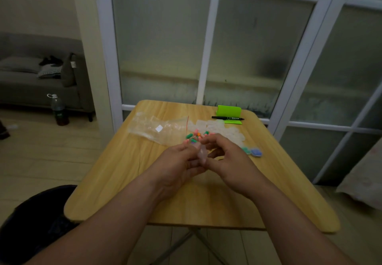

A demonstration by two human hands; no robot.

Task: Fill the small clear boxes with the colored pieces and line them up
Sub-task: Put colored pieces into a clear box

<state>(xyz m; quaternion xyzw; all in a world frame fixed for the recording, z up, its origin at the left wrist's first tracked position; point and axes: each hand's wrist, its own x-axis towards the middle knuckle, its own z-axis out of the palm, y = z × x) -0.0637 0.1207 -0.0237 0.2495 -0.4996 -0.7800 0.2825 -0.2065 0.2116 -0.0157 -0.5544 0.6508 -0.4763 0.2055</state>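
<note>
— Small clear box [201,153], head view, one item. Location?

— Held above the middle of the table [206,207], between both hands. Left hand [179,161] pinches it from one side and right hand [229,161] from the other, fingers curled around it.

— Handling?

— Judged light, thin-walled, stiff but easily cracked, smooth enough to slip. Best taken by its side walls, gently. Whether its lid is open is too blurred to tell.

— Contents?

— Possibly one purple piece near the top; uncertain.

— Other containers?

— Empty clear boxes [219,129]: a loose heap beyond the hands, nothing seen inside. Green-filled box [245,150] and blue-filled box [256,152]: side by side, right of the hands. Plastic bag [157,128]: on the left, apparently holding more clear boxes.

— Stock?

— Colored pieces [196,136]: loose on the table just beyond the fingertips, in green, pink and orange. Small, light, likely to roll.
</note>
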